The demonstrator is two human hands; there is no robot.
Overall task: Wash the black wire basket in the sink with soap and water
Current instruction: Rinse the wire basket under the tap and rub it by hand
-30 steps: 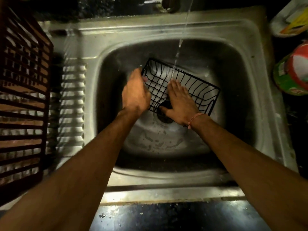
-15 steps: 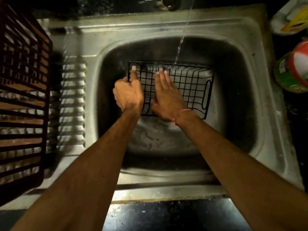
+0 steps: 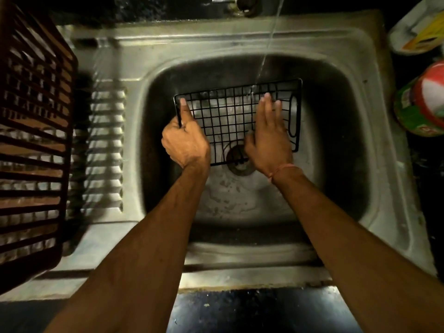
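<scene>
wire basket under running water, both hands on it

the black wire basket [image 3: 230, 116] sits in the steel sink [image 3: 348, 164], above the drain [image 3: 237, 159]. the left hand [image 3: 186, 143] grips its left rim, thumb along the wire. the right hand [image 3: 269, 138] lies flat on the mesh, fingers straight. the water stream [image 3: 266, 46] lands near those fingertips.

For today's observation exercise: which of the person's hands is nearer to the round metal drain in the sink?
Right. The right hand lies flat on the black wire basket, its heel beside the round metal drain; the left hand grips the basket's left edge, farther off.
</scene>
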